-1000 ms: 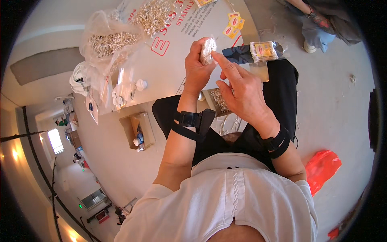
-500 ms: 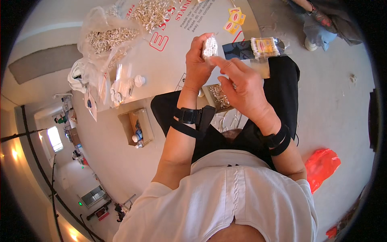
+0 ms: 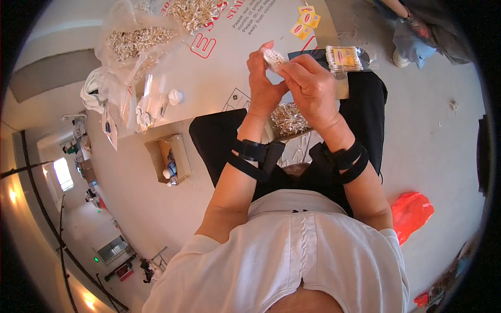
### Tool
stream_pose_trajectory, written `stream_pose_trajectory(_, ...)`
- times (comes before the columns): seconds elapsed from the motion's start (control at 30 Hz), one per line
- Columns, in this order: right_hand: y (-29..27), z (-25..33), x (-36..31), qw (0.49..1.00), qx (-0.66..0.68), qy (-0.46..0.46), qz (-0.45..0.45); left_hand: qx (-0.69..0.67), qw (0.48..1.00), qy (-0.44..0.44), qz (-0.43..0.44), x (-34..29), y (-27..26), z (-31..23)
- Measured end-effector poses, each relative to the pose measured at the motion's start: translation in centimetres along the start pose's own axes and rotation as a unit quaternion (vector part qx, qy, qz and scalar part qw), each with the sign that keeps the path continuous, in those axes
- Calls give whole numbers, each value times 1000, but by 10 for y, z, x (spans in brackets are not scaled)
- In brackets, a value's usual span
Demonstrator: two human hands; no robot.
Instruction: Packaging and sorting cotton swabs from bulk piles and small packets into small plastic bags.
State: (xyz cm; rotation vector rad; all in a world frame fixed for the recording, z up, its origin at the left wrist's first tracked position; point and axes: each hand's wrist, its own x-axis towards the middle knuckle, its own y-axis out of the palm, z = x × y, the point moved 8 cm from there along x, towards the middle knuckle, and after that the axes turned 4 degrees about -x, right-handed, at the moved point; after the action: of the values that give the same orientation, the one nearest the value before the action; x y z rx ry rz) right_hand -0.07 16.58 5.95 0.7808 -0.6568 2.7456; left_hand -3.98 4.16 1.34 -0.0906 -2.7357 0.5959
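Note:
A bundle of cotton swabs (image 3: 273, 58), white tips facing up, seems to be wrapped in clear plastic. My left hand (image 3: 262, 86) grips it from the left, fingers round its far side. From the right, my right hand (image 3: 315, 89) pinches the near right edge of the bundle; its fingertips are partly hidden behind its own knuckles. Beyond my right hand, a flat pack of swabs with a yellow label (image 3: 344, 59) lies on dark film. Beneath my hands, an open box of loose swabs (image 3: 288, 121) sits between my knees.
Clear bags of loose swabs (image 3: 141, 44) and a swab heap (image 3: 192, 13) cover the table's far left. Yellow cards (image 3: 308, 21) lie at the back. On the floor are a cardboard box (image 3: 183, 156) and a red plastic bag (image 3: 412, 215). Another person's arm (image 3: 417, 26) shows top right.
My right hand has closed from a loosely spread pose into a pinch on the bundle. The bundle has tilted, and my hands have come closer together.

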Motion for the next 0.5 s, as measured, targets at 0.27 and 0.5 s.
stream_pose_trajectory(0.27, 29, -29, -10, 994, -30, -6, 102, -48, 994, -19, 95, 2, -26, 6)
stream_pose_trajectory(0.5, 32, -25, -11, 989, -73, 16, 131, -109, 990, -42, 82, 10, -27, 13)
